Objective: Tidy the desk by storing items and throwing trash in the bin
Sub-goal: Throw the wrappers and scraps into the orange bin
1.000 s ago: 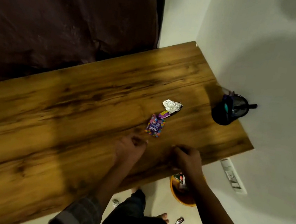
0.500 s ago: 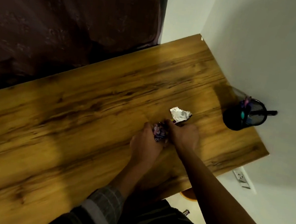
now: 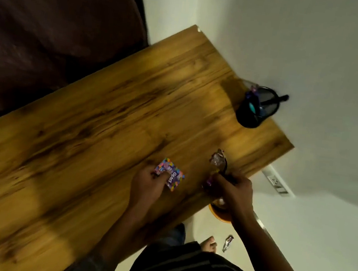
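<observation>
Bench (image 3: pixel 81 145): near end cut off by the left and bottom edges. Orange bin (image 3: pixel 220 214): mostly hidden behind the right hand (image 3: pixel 232 192) and bench edge. Crumpled wrapper (image 3: pixel 218 159): motion-blurred, print illegible. Contents of the dark holder (image 3: pixel 256 109): indistinct.

Colourful GEMS packet (image 3: pixel 171 175) pinched at desk's (image 3: pixel 81 145) near edge; crumpled foil wrapper (image 3: pixel 218 159) raised at its three o'clock; orange bin (image 3: pixel 220 213) below.

A dark maroon fabric curtain (image 3: pixel 51 27) hangs behind the desk's far edge. A white wall socket plate (image 3: pixel 277 182) sits on the pale plastered wall (image 3: pixel 321 51) below the desk corner. A bare foot (image 3: pixel 208 244) rests on the cream floor (image 3: pixel 297 230).
</observation>
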Tool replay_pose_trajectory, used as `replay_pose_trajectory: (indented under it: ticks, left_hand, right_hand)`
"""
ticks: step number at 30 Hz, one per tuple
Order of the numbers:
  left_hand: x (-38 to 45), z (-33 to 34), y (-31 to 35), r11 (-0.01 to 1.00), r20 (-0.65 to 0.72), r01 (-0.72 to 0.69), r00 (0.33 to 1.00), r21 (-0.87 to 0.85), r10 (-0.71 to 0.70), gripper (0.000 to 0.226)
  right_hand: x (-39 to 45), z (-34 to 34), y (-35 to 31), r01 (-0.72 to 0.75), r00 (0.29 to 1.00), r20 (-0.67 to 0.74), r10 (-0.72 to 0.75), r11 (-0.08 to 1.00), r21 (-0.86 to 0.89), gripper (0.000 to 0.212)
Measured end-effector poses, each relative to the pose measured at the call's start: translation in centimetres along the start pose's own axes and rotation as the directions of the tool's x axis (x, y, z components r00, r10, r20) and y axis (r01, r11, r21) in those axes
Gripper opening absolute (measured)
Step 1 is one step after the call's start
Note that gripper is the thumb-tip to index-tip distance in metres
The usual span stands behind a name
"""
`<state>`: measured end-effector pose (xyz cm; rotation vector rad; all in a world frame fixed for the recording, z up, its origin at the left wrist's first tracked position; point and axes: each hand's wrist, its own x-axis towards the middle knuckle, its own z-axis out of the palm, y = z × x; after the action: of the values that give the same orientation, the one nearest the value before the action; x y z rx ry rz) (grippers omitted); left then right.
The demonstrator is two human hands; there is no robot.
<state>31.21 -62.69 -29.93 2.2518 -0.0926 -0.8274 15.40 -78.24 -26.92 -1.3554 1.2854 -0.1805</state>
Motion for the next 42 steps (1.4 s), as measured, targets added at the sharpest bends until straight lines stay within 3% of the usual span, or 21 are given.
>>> replay_pose_trajectory:
  ticks: [4,9,12,15,20,25,31,36,42]
  left_hand:
    - [-6.1,3.1,0.1,0.988,0.107,-0.011,0.994,-0.152,0.028,0.002]
    - [-14.1,8.2,0.2,0.966,0.172,-0.171,0.964,-0.192,0.204,0.004]
    - [-17.1,12.3,-1.1,0.985,0.252,-0.124,0.956,-0.120,0.151,0.005]
    - [-17.6,16.5,-3.0,0.996,0.221,-0.027,0.974,-0.083,0.044,0.010]
    - [-13.7,22.9,-8.7,0.989,0.164,0.146,0.976,0.012,-0.145,0.037]
    - [-7.0,29.3,-11.0,0.955,0.150,0.296,0.945,-0.018,-0.290,0.033]
    - [3.9,38.8,-18.8,0.939,0.191,0.337,0.919,0.069,-0.344,0.024]
    - [10.8,45.6,-25.7,0.931,0.229,0.350,0.903,0.101,-0.364,0.022]
    - [14.6,50.7,-28.6,0.926,0.271,0.361,0.885,0.114,-0.378,0.013]
  right_hand:
    - [-4.1,-6.0,4.2,-0.112,0.994,0.007,0.112,0.982,0.150,0.009]
    - [-7.3,-11.4,11.0,-0.225,0.972,-0.007,0.234,0.941,0.251,0.015]
    - [-8.2,-13.4,14.6,-0.259,0.961,-0.023,0.275,0.928,0.268,0.016]
    - [-8.1,-14.5,17.8,-0.290,0.947,-0.055,0.317,0.915,0.280,0.019]
    - [-5.2,-15.4,24.1,-0.406,0.886,-0.089,0.455,0.855,0.324,0.025]
    - [1.3,-13.6,31.2,-0.511,0.810,-0.064,0.583,0.754,0.413,0.024]
    - [12.3,-9.3,41.0,-0.560,0.783,-0.043,0.621,0.734,0.384,0.022]
    - [19.9,-5.5,49.1,-0.637,0.703,-0.029,0.711,0.647,0.420,0.018]
    - [25.1,-3.6,53.5,-0.649,0.679,0.030,0.734,0.581,0.491,0.026]
